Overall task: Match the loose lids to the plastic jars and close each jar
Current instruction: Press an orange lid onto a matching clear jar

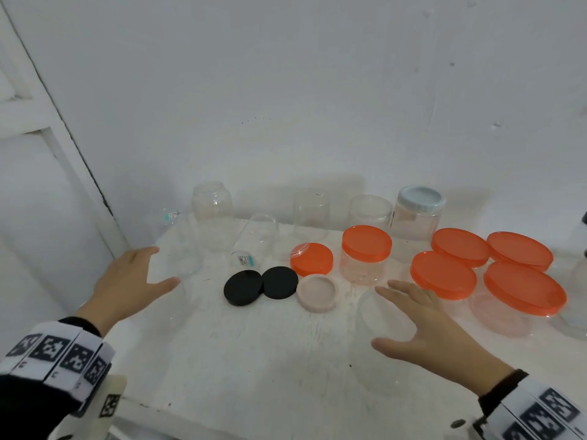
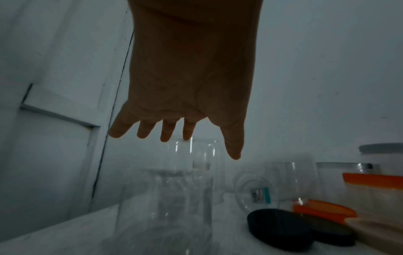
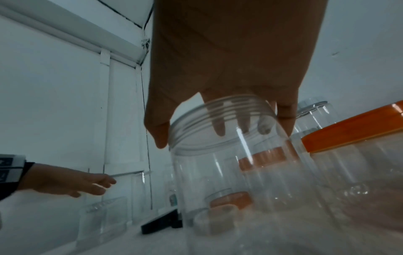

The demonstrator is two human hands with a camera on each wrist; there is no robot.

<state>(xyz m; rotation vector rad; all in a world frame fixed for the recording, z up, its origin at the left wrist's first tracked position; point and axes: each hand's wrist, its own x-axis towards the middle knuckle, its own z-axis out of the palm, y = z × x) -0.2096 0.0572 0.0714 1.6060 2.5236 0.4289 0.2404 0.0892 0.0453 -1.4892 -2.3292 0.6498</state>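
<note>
Right hand (image 1: 435,331) spread just above open clear jar (image 1: 386,315), not touching.

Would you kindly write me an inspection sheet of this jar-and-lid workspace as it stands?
Surface: white table, scuffed.
Job's things: two black lids, one beige lid and one orange lid lie loose; several clear jars open; five jars capped, four orange, one pale blue.
Clutter: nothing seen.
Hands: left hand open beside an open clear jar; right hand open over an uncapped jar.
Cables: nothing seen.
Surroundings: white wall behind.
</note>
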